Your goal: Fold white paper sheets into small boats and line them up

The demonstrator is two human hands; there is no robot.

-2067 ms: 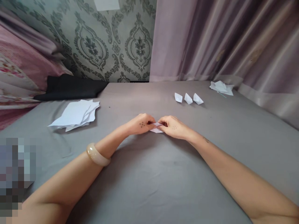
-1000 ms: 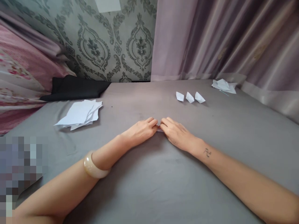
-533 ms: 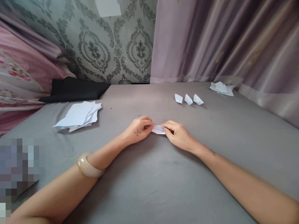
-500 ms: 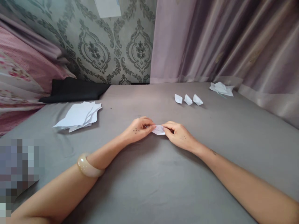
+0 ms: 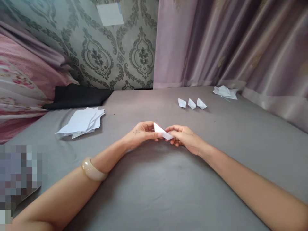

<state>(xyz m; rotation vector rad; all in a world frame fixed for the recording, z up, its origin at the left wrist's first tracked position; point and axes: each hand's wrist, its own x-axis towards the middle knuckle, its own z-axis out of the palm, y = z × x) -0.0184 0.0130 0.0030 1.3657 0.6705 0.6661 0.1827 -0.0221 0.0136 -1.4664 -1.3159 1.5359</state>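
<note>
A small folded piece of white paper is held between both hands, just above the grey sheet. It is tilted, with a pointed corner up at the left and its lower end at the right. My left hand pinches its left side, thumb in front and fingers behind. The right end sits between the thumb and fingers of my right hand. Beyond my right hand, three small folded white paper pieces stand in a row on the sheet.
A stack of white paper sheets lies at the left. Another small paper pile is at the far right, near the curtain. A black cloth lies at the back left, below the patterned wall. A blurred-out patch covers the lower left corner.
The folded paper was low and flat between my fingertips, mostly hidden one second ago. Now it is lifted and turned, with a corner pointing up. The view has tipped slightly upward.
</note>
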